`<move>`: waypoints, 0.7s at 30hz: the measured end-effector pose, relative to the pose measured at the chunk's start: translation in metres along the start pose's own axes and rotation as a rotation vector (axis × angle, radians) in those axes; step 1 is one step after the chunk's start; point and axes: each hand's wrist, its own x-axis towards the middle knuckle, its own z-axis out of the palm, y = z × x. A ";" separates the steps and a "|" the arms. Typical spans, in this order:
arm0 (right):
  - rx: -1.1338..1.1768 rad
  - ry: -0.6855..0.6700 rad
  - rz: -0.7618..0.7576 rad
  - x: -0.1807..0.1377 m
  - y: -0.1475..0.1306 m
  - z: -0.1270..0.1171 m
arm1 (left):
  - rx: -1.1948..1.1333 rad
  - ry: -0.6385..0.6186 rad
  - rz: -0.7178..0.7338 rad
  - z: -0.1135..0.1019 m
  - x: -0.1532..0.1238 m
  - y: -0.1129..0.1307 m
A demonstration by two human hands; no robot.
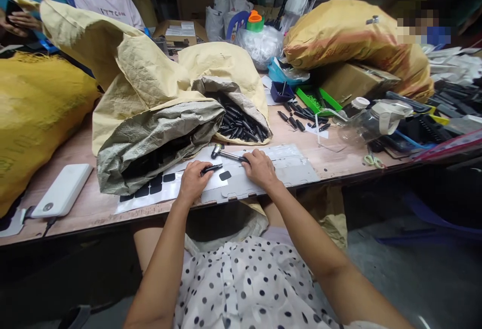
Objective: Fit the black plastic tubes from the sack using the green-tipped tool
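My left hand [193,180] is closed on a slim black pen-like part [211,169] and rests on a grey plastic sheet [293,168] at the table's front edge. My right hand [259,168] grips the dark handle of a small hammer [226,153], whose metal head lies on the sheet to the left of the hand. A small black square pad [225,175] lies between my two hands. Behind them an open tan sack [211,80] spills several black pen-like parts [241,123].
A white power bank [62,190] lies at the front left, a yellow sack [37,113] behind it. Loose black parts, a green tray [314,99], a clear bottle [371,120] and scissors [373,161] sit at the right. Two other people are at the far side.
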 end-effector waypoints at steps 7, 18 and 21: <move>0.239 -0.233 0.104 -0.024 -0.007 -0.027 | -0.021 0.018 -0.044 0.004 0.003 -0.012; 0.477 0.036 -0.144 -0.076 -0.050 -0.009 | -0.119 -0.025 -0.046 0.004 0.004 -0.009; 0.444 0.079 -0.181 -0.075 -0.054 -0.009 | -0.133 -0.034 -0.040 0.005 0.004 -0.010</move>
